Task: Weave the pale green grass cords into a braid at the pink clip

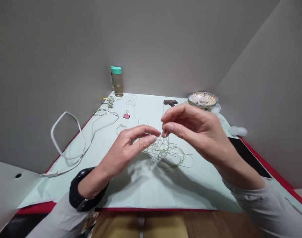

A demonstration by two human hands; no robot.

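- Head view: left hand [127,143] and right hand [196,132] are raised above the middle of the table, fingertips almost meeting.
- Right hand: thumb and fingers curled together, pinching a fine strand of green cord [174,164] at the tips.
- Left hand: thumb and forefinger close together beside that strand; cannot tell whether they grip it. Black wristband [76,193] on this wrist.
- Green cord: most of it lies in loose, tangled loops on the pale cloth [138,200], beneath and between the hands.
- Left side: white cable [64,155], looped, its near end by the cloth's left edge.
- Far left: bottle [118,85] with turquoise lid, upright; pink binder clip [126,116] lies nearer, right of it.
- Far right: patterned bowl [213,99] with pale contents; dark brown object [170,102] left of it.
- Right edge: whitish object [237,131], nearer than the bowl.
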